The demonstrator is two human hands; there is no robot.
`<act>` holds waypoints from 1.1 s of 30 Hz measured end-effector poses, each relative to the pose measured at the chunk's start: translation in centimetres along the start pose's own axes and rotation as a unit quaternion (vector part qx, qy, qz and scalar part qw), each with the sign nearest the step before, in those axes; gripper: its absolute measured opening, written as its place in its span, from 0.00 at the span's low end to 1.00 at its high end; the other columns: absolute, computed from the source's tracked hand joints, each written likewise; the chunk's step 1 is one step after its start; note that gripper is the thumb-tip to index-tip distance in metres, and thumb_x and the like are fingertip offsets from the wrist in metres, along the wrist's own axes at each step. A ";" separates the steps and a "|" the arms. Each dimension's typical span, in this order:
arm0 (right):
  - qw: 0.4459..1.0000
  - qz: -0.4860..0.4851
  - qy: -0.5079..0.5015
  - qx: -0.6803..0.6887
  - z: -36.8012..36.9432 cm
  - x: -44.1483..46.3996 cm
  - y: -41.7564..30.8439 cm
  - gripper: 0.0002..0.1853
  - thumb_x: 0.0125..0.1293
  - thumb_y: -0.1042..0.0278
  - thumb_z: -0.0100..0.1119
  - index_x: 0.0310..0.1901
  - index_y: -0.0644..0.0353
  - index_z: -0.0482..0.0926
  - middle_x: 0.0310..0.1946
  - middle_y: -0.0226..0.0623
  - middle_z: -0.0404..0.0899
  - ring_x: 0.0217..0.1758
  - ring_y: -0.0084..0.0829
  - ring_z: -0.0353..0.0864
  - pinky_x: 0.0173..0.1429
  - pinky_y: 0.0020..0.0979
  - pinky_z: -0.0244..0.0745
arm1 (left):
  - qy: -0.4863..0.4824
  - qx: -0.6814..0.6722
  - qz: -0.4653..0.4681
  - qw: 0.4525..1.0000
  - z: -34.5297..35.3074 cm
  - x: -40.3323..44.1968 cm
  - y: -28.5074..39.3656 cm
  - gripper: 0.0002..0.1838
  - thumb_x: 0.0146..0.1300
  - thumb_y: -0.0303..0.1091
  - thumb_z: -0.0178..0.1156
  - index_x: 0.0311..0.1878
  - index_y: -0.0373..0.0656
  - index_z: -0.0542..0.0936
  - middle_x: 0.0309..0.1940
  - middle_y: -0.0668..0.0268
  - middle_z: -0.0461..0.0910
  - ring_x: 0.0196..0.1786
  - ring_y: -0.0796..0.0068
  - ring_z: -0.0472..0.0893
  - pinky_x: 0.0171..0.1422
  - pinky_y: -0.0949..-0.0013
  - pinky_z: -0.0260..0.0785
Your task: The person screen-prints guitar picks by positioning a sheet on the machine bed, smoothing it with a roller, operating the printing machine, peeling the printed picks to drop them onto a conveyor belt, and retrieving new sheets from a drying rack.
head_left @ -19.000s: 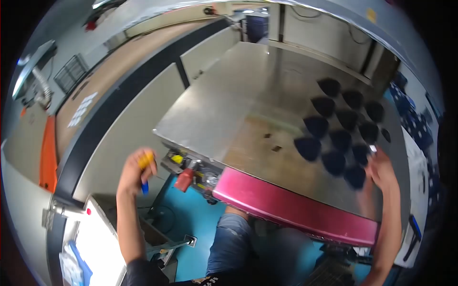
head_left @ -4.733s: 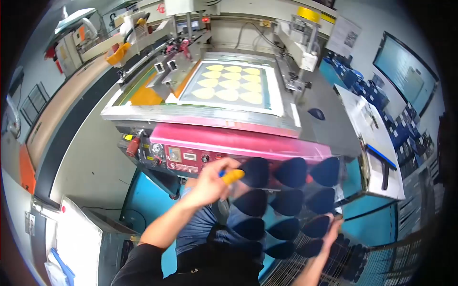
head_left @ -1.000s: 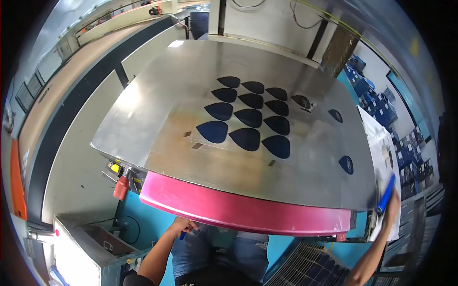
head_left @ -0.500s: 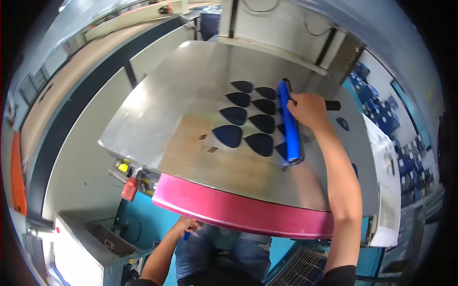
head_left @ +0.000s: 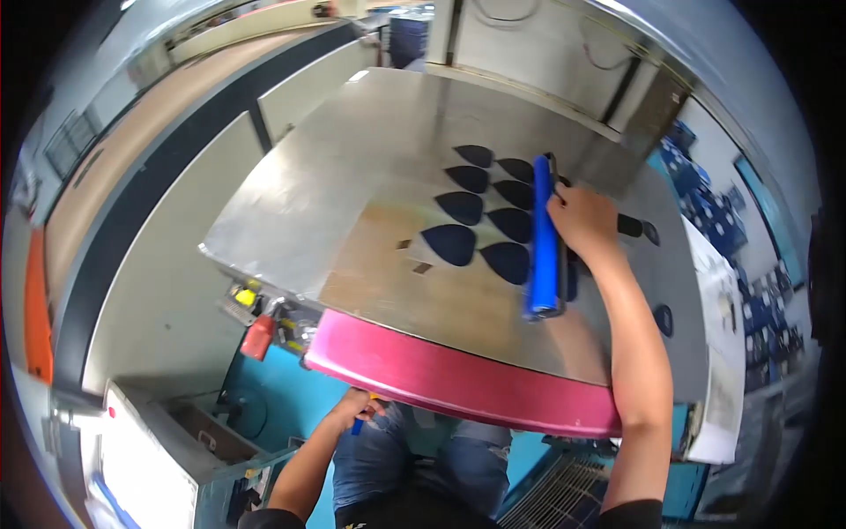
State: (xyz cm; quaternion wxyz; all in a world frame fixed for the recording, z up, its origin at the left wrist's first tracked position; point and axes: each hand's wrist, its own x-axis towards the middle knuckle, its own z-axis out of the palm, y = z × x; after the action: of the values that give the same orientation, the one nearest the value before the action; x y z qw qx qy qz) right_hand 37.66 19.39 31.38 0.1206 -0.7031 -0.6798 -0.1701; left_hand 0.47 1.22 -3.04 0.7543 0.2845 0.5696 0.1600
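My right hand (head_left: 586,220) is wrapped round the black handle of a blue roller (head_left: 545,242). The roller lies lengthwise over the right side of several dark, teardrop-shaped pieces (head_left: 449,244), partly covering some. These pieces lie flat in rows on a metal-topped table (head_left: 291,212). Below the table's pink front edge (head_left: 458,375), close to my lap, my left hand (head_left: 357,406) is closed on a small blue and yellow object (head_left: 357,426). Most of that object is hidden by the fingers, so its kind cannot be told.
Two more dark pieces lie right of the roller, one by the handle's end (head_left: 651,233) and one nearer me (head_left: 664,320). A red-handled tool (head_left: 258,337) hangs at the table's front left corner. White sheets (head_left: 709,353) line the right side. A conveyor belt (head_left: 167,115) runs at left.
The roller has moved left relative to the dark pieces, now overlapping the edge of the middle row. The whole view has shifted. My left hand stays low near my lap.
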 end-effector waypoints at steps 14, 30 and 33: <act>0.823 0.546 0.148 0.057 -5.7 -35.0 43.5 0.19 0.62 0.54 0.53 0.32 0.65 0.83 0.20 0.37 0.79 0.25 0.31 0.77 0.37 0.35 0.71 | 0.011 0.000 0.007 1.000 1.5 0.2 0.0 0.16 0.68 0.38 0.48 0.41 0.36 0.80 0.19 0.56 0.79 0.10 0.81 0.65 0.10 0.80 0.46; 0.788 0.394 0.467 -0.075 -6.5 -45.6 43.2 0.18 0.64 0.57 0.55 0.44 0.65 0.79 0.47 0.48 0.77 0.54 0.49 0.72 0.62 0.43 0.63 | 0.126 0.314 0.093 0.937 6.1 0.9 -0.6 0.16 0.64 0.44 0.51 0.40 0.42 0.81 0.14 0.61 0.78 0.11 0.75 0.71 0.13 0.73 0.57; 0.751 0.450 0.478 -0.069 -4.6 -57.8 39.8 0.15 0.63 0.61 0.57 0.45 0.64 0.79 0.48 0.48 0.77 0.55 0.49 0.71 0.62 0.41 0.63 | 0.106 0.450 0.179 0.869 5.9 1.3 -0.7 0.20 0.65 0.48 0.47 0.43 0.42 0.81 0.21 0.61 0.80 0.14 0.74 0.72 0.15 0.73 0.58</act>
State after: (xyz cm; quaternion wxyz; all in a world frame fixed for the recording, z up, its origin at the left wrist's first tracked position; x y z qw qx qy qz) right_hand 75.96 -37.15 14.74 0.4438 -0.7613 -0.1247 -0.4560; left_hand 6.40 -0.08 -3.39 0.4382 0.6713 0.5959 0.0480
